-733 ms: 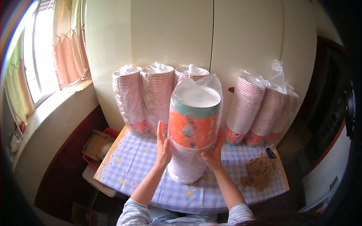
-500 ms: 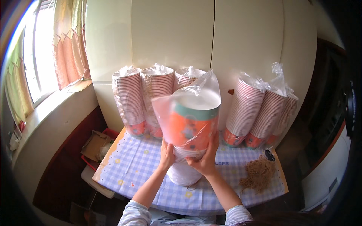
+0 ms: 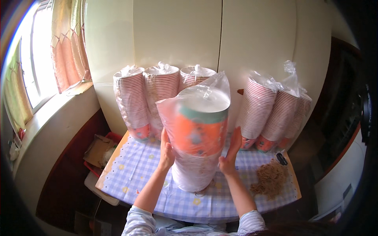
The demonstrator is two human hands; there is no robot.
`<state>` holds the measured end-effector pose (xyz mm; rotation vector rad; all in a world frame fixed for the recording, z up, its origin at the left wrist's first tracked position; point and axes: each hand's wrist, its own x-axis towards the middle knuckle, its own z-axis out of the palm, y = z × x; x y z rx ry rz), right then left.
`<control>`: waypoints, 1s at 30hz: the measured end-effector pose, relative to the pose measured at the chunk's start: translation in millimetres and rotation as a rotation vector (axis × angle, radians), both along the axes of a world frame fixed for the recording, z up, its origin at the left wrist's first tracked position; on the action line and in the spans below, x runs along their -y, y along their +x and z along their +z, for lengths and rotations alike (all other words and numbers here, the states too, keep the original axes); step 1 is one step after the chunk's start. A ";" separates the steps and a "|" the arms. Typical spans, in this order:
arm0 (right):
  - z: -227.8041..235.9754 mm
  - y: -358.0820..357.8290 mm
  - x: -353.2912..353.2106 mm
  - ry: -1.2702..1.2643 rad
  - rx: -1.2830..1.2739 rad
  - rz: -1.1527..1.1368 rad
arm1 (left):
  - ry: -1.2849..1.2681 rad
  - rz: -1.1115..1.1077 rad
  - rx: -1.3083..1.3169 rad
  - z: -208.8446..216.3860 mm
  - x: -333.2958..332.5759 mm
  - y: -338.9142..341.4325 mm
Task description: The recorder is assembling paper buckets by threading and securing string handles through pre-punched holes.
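In front of me a tall stack of paper cups (image 3: 201, 135), orange with a green band, stands upside down on the table in a clear plastic bag (image 3: 169, 112). The bag's loose end rises in a peak over the white cup bottom on top. My left hand (image 3: 167, 151) lies along the left side of the bag, open with its fingers stretched upward. On the other side my right hand (image 3: 231, 154) is also open, its fingers pointing up and its thumb close to the bag. Whether the thumb touches the plastic I cannot tell. A thin brown loop (image 3: 200, 193) lies by the stack's foot.
Bagged cup stacks stand along the back, three on the left (image 3: 132, 102) and three leaning on the right (image 3: 258, 110). A heap of brown rubber bands (image 3: 270, 179) and a small black object (image 3: 281, 159) lie on the checked tablecloth (image 3: 145, 165). Pale cabinet doors (image 3: 177, 35) rise behind.
Both hands have loosened from around the stack and spread apart to its sides, fingers now straightened. The bagged stack remains upright in nearly the same place.
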<state>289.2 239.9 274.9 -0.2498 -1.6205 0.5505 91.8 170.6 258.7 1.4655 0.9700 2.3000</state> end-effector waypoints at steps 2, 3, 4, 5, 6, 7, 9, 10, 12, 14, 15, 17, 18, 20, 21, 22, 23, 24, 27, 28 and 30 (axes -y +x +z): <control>32.1 1.1 -8.1 0.014 0.001 0.042 | 0.008 -0.044 -0.008 26.3 6.4 4.3; 44.4 -1.4 -12.9 0.028 0.003 0.091 | 0.000 -0.081 -0.076 33.7 7.7 4.8; 52.2 -4.5 -22.1 0.029 0.001 0.086 | -0.006 -0.125 -0.144 38.2 6.9 6.5; 55.7 -10.4 -33.3 0.005 -0.007 0.195 | -0.145 -0.140 -0.123 38.7 5.9 5.7; 56.8 -12.8 -38.6 -0.019 -0.016 0.305 | -0.147 -0.142 -0.126 41.3 2.9 8.0; 59.3 -14.1 -35.7 -0.119 0.045 0.353 | -0.122 -0.122 -0.107 44.8 -1.1 10.0; 57.3 -17.6 -26.6 -0.130 0.062 0.338 | -0.081 -0.084 -0.105 39.9 -5.4 5.0; 54.6 -18.1 -23.9 -0.138 0.078 0.314 | -0.080 -0.083 -0.108 36.5 -4.6 5.1; 42.4 -18.3 -21.6 -0.167 0.049 0.313 | -0.067 -0.053 -0.098 27.3 -1.6 6.2; 28.8 -18.9 -18.3 -0.207 0.028 0.314 | -0.045 -0.059 -0.067 16.5 -1.3 10.6; 23.0 -20.0 -17.6 -0.202 -0.009 0.315 | -0.037 -0.043 -0.091 12.4 0.4 12.2; 10.5 -19.7 -19.0 -0.197 -0.044 0.311 | -0.079 -0.031 -0.089 -3.6 -0.3 10.7; 2.4 -18.9 -20.3 -0.206 -0.023 0.281 | -0.082 -0.031 -0.086 -10.2 0.0 10.1; -7.6 -18.5 -19.1 -0.222 0.002 0.251 | -0.089 -0.033 -0.091 -17.2 1.6 11.1; -10.6 -19.8 -17.3 -0.223 -0.021 0.264 | -0.094 -0.034 -0.087 -20.4 1.5 11.5; -13.0 -21.0 -15.7 -0.223 -0.045 0.279 | -0.090 -0.044 -0.088 -23.4 1.4 11.3; -15.5 -21.1 -15.0 -0.227 -0.042 0.279 | -0.085 -0.054 -0.090 -26.8 1.0 11.1; -17.9 -20.9 -14.6 -0.233 -0.052 0.295 | -0.088 -0.055 -0.086 -32.6 0.1 10.1; -22.2 -22.7 -6.3 -0.261 -0.070 0.318 | -0.147 -0.039 -0.082 -57.7 0.1 2.0; -24.1 -22.6 -3.6 -0.279 -0.078 0.313 | -0.175 -0.038 -0.061 -67.1 -1.3 0.3; -31.9 -24.6 -1.4 -0.269 -0.100 0.280 | -0.173 -0.108 0.074 -86.5 -4.0 -0.5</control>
